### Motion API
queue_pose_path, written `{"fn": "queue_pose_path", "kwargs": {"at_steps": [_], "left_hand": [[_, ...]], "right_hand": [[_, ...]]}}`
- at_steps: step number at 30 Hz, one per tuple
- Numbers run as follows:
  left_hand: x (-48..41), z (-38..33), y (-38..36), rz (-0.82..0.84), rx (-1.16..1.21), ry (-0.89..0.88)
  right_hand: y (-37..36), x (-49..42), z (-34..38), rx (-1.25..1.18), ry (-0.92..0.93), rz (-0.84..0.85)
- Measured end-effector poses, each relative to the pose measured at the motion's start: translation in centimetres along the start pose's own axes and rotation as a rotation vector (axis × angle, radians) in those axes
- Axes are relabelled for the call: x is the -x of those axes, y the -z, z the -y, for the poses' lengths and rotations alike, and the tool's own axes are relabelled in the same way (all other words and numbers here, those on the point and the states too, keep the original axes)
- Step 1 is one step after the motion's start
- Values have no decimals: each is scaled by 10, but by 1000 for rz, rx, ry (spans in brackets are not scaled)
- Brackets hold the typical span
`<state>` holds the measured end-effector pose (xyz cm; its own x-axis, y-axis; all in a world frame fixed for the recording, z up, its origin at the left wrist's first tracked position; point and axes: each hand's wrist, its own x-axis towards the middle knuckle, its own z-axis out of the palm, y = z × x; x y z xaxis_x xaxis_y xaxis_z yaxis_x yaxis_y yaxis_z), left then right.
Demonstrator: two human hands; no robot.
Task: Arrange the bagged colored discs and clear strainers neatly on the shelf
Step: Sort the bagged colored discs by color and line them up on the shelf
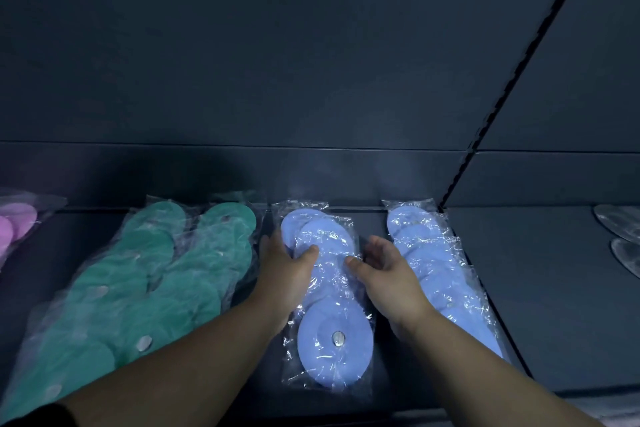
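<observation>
My left hand (287, 270) pinches the bagged blue discs (329, 317). My right hand (384, 269) cups their right edge, fingers relaxed.

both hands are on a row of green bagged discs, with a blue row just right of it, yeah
No: the head view shows the left hand and right hand on a row of blue bagged discs, not green. The green discs lie to its left; a second blue row is just right of it.
</observation>
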<state>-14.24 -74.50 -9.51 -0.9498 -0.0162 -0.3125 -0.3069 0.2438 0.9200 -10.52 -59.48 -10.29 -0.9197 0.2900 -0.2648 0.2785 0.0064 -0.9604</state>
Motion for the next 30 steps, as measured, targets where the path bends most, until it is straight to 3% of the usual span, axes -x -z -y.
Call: {"fn": "queue_pose_path", "kwargs": {"at_steps": [7, 15, 19, 25, 30], "left_hand": [[-17, -16, -6, -132, 94, 174], [-26, -15, -8, 28, 187, 89], [-37, -17, -10, 134, 40, 44], [-32, -24, -13, 14, -348, -105], [-20, -22, -11, 161, -332, -77]], "right_hand": [[-4, -17, 3, 35, -24, 29], [12, -18, -10, 136, 121, -35], [15, -21, -14, 184, 128, -98], [10, -18, -4, 310, 71, -25], [0, -19, 2, 426, 61, 26]]}}
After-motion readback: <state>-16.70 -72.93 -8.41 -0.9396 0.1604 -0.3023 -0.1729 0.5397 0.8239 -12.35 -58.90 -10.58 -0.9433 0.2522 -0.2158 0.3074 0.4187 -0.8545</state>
